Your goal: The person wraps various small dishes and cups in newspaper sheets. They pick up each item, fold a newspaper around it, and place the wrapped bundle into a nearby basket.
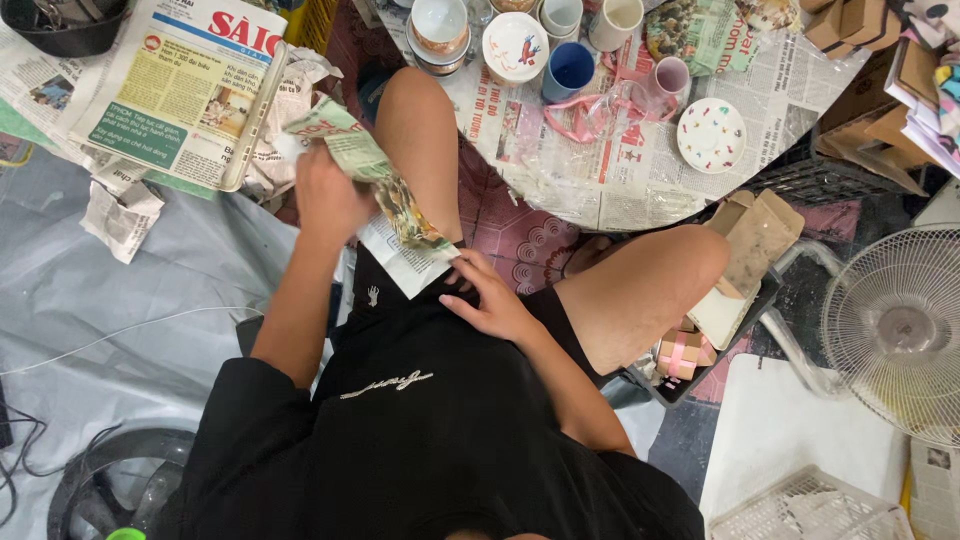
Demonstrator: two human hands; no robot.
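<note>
Seated person's left hand (328, 195) grips a crumpled newspaper sheet (385, 195); right hand (492, 298) lies flat, fingers open, pinning its lower edge on black shorts (400, 320).

Newspaper sheet (385, 190) – greenish print, busy photo patch, white margin. Shirt (430, 440) black, small white emblem. Cup (570, 68) blue. Mug (671, 76) pink. Plate (711, 135) white, scattered coloured specks. Saucer (515, 45) white, red figure. Ribbon (590, 115) pink. Floor sheet (110, 300) grey. Fan (900, 330) – cream grille. Gift box (683, 353) pink, paler band.
</note>
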